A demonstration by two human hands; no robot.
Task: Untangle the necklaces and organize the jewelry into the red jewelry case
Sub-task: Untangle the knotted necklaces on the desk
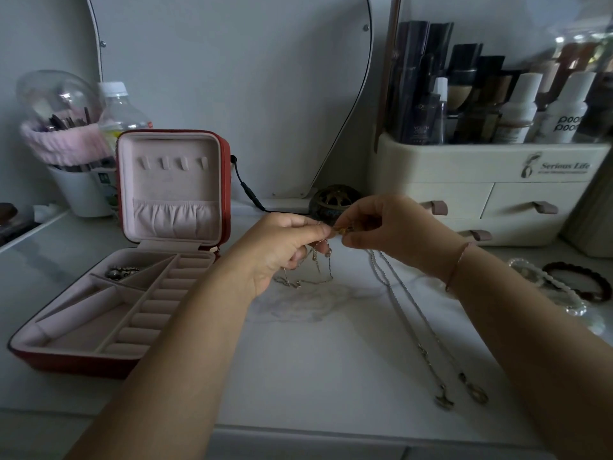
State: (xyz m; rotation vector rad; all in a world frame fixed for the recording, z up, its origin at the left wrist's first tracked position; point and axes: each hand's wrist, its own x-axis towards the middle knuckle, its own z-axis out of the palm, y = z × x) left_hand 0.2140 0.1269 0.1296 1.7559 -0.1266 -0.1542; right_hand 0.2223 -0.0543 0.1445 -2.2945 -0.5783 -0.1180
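The red jewelry case (226,194) stands open at the left, pink inside, with a small metal piece (121,272) in a back compartment. My left hand (282,250) and my right hand (394,227) meet above the table and both pinch a thin tangled chain (311,277) with a gold bit between the fingertips; its loops hang down to the tabletop. A long silver necklace (418,330) lies straight on the table under my right forearm, its two clasp ends near the front edge.
A cream cosmetics organizer (491,180) with drawers stands at the back right. Beaded bracelets (577,283) lie at the right. A brush cup (76,190), a bottle (119,111), a mirror (232,78) and a dark round pot (335,197) stand behind.
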